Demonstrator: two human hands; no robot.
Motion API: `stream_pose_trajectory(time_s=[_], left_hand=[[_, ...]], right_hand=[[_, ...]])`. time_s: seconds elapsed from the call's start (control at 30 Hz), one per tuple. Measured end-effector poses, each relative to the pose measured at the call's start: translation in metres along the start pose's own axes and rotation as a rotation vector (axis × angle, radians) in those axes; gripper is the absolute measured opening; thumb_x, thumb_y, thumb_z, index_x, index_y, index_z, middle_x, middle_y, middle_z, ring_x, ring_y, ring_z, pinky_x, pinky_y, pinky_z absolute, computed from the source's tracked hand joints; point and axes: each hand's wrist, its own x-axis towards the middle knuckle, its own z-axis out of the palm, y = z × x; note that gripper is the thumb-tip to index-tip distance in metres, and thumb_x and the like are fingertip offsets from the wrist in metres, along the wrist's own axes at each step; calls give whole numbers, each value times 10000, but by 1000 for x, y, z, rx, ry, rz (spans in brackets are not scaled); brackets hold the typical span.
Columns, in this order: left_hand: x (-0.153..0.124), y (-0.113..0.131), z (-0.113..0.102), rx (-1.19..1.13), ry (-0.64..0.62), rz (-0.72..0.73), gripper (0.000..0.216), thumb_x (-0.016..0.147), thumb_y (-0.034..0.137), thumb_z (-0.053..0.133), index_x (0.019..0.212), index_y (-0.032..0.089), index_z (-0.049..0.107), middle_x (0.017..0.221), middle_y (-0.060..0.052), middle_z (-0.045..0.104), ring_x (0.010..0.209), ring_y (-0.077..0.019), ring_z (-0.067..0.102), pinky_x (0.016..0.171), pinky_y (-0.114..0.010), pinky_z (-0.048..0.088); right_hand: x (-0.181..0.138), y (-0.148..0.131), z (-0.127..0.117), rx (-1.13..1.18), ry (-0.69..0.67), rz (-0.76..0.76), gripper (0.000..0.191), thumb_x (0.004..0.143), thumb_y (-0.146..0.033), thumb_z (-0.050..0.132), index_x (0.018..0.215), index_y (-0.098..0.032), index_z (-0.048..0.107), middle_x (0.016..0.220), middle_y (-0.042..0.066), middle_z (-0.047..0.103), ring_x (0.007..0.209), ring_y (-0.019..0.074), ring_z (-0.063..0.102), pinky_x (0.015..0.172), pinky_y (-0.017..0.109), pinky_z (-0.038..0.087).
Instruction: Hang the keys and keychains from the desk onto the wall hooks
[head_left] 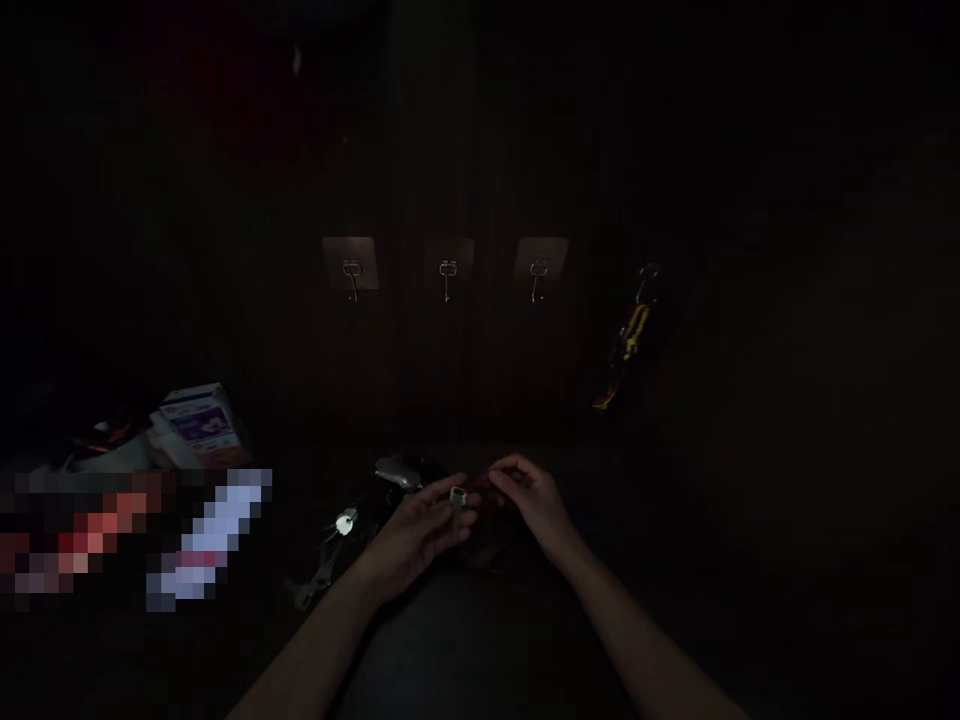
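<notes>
The scene is very dark. My left hand [421,530] is closed around a silver key [457,500] held upright at its fingertips. My right hand [529,498] pinches a dark reddish strap or cord [480,485] that runs to the key. Both hands meet over a dark surface. Another silver key [345,522] lies to the left of my left hand, with more metal pieces [311,590] trailing toward me. A grey rounded object [397,472] sits just behind my left hand.
Three adhesive wall hooks [448,272] hang in a row on the dark panel ahead. A fourth hook at the right carries a red and yellow lanyard [628,345]. A small white box [199,422] and clutter lie at the left.
</notes>
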Motion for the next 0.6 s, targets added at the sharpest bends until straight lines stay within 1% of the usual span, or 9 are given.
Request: stream_pose_trajectory(time_s=[0.1,0.17,0.23,0.37,0.5,0.6], left_hand=[[2,-3,-2,45,28,20,383,764,204,684,1137,188,599,1093,-83,646,843,-115,620,793,-254,462],[3,-5,-4,88,42,39,395,745,188,696,1129,204,606,1070,-65,650,842,-110,613,768,-232,456],[5,-7,-5,126,48,71,421,732,159,696,1138,214,600,1068,-59,651,881,-122,610,783,-234,452],[8,-10,-5,161,61,128,455,708,156,707,1146,204,592,1128,-89,638,991,-181,606,882,-305,438],[8,-10,-5,186,64,140,484,695,175,718,1158,204,577,1200,-107,609,1042,-219,602,948,-371,415],[8,-9,-4,205,67,135,499,700,174,714,1173,196,559,1219,-115,599,1071,-232,590,972,-392,401]], right_hand=[[0,-2,-1,10,-4,-10,241,691,-420,675,735,-191,614,596,-28,581,519,108,496,498,222,372],[0,-3,-1,11,3,-8,240,689,-417,677,735,-190,615,592,-26,585,518,109,500,491,221,372],[0,-4,-2,26,5,-9,237,687,-412,682,734,-190,615,586,-25,588,518,110,507,487,220,372],[1,-4,-3,112,22,-9,228,676,-396,700,721,-192,608,562,-28,591,508,103,509,479,214,365],[1,-4,-3,205,38,3,233,649,-374,730,726,-192,607,651,-1,657,500,93,509,473,214,356],[0,-6,-3,280,36,25,237,634,-348,748,755,-196,613,643,-5,662,501,91,516,483,213,364]])
